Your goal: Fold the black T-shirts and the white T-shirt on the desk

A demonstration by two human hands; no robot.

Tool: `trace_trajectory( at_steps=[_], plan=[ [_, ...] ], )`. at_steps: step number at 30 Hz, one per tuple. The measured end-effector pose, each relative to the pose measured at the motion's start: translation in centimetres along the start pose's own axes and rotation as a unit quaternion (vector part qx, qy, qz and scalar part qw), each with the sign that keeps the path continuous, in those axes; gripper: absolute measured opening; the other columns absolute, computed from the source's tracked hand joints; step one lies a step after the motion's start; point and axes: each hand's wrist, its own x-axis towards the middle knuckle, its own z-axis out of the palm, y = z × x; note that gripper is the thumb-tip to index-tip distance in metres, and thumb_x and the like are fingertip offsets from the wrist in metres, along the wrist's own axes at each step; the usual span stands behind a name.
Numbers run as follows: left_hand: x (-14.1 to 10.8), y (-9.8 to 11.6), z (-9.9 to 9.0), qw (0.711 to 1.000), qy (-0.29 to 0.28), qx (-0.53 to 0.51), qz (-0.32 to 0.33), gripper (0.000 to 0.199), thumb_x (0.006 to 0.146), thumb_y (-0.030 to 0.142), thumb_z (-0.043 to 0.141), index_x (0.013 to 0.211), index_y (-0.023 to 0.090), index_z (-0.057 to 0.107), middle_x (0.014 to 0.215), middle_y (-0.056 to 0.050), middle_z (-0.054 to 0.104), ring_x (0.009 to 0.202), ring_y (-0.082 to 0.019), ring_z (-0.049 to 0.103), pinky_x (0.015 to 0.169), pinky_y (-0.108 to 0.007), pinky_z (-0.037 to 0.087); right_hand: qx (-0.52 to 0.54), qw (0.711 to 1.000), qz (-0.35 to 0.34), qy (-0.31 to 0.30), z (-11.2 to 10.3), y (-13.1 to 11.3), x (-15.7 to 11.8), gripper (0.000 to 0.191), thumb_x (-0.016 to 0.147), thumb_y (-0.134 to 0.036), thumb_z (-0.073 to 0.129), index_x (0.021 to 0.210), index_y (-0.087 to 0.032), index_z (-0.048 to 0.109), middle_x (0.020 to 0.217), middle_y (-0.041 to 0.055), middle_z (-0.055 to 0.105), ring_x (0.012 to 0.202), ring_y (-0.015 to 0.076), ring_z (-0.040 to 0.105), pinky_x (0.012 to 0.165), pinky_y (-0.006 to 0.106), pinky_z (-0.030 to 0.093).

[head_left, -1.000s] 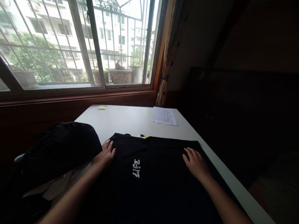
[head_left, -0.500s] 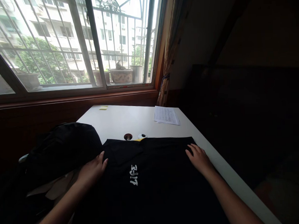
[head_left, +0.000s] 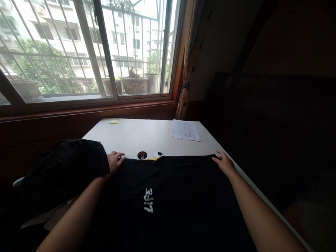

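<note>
Nearest you: black cloth [head_left: 182, 199] spread flat on white table [head_left: 129, 137], running away from you between your forearms; near end out of view, so long axis unclear. White lettering [head_left: 148, 201] sits left of middle. Farther: cloth's far edge runs crosswise, your left hand [head_left: 114, 161] at its left corner, your right hand [head_left: 225, 163] at its right, both about equally near. Fingers bent at corners; cannot tell if closed on cloth. Black bundle [head_left: 66, 160] just beside left wrist. Beyond edge: round holes, then papers [head_left: 186, 130].
</note>
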Motion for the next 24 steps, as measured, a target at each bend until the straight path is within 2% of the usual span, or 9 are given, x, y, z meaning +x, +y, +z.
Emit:
trace_trajectory(
  at_steps=[4,8,12,16,19,22,24],
  plan=[
    [0.0,-0.3,-0.7,0.998,-0.047,-0.036,0.013,0.023,0.086,0.039,0.059,0.09,0.023,0.076,0.092,-0.004,0.07,0.095,-0.024,0.065,0.089,-0.035,0.051,0.055,0.998,0.014,-0.015,0.3,-0.2,0.8,0.065,0.071,-0.046,0.072,0.13,-0.02,0.063,0.105,0.0101,0.072,0.084,0.0236,0.069,0.079,0.037,0.054],
    [0.0,-0.4,-0.9,0.998,-0.045,-0.044,0.002,0.025,0.088,0.039,0.055,0.085,0.021,0.072,0.092,-0.005,0.07,0.093,-0.023,0.065,0.084,-0.033,0.051,0.106,0.994,0.027,-0.02,0.8,-0.2,1.5,0.064,0.076,-0.047,0.069,0.132,-0.017,0.06,0.104,0.0112,0.071,0.082,0.0216,0.071,0.072,0.032,0.055],
    [0.3,-0.3,-0.2,0.999,-0.015,-0.019,-0.024,0.022,0.088,0.036,0.053,0.082,0.02,0.068,0.089,-0.005,0.068,0.09,-0.023,0.064,0.082,-0.034,0.049,0.094,0.994,0.049,0.007,1.2,0.1,2.3,0.058,0.073,-0.043,0.072,0.123,-0.016,0.064,0.099,0.012,0.072,0.077,0.0217,0.07,0.068,0.032,0.055],
    [0.2,-0.2,1.0,0.998,0.029,0.028,-0.037,0.018,0.089,0.032,0.054,0.079,0.021,0.064,0.089,-0.006,0.066,0.09,-0.025,0.06,0.086,-0.037,0.045,0.035,0.997,0.057,0.025,1.7,0.3,2.8,0.052,0.068,-0.042,0.075,0.113,-0.016,0.068,0.097,0.0124,0.072,0.072,0.0225,0.066,0.068,0.036,0.052],
    [-0.1,-0.1,1.8,0.996,0.061,0.061,-0.032,0.018,0.091,0.03,0.052,0.078,0.021,0.063,0.089,-0.008,0.064,0.088,-0.027,0.057,0.087,-0.041,0.043,-0.007,0.998,0.05,0.035,1.9,-0.2,2.6,0.05,0.07,-0.044,0.072,0.111,-0.016,0.068,0.096,0.0118,0.072,0.072,0.0231,0.065,0.07,0.037,0.051],
    [-0.2,-0.2,2.4,0.992,0.088,0.086,-0.019,0.02,0.092,0.029,0.05,0.077,0.021,0.062,0.087,-0.01,0.062,0.087,-0.029,0.055,0.086,-0.042,0.042,-0.046,0.997,0.032,0.055,2.0,-1.3,1.8,0.046,0.075,-0.045,0.068,0.113,-0.018,0.066,0.097,0.0111,0.072,0.078,0.0246,0.064,0.075,0.04,0.05],
    [-0.3,-0.2,2.6,0.99,0.104,0.097,-0.007,0.022,0.093,0.028,0.049,0.078,0.021,0.062,0.087,-0.011,0.061,0.087,-0.029,0.054,0.085,-0.043,0.042,-0.078,0.994,0.011,0.075,2.0,-2.2,1.1,0.04,0.079,-0.042,0.064,0.113,-0.02,0.066,0.102,0.0118,0.071,0.09,0.0289,0.062,0.082,0.044,0.049]
  ],
)
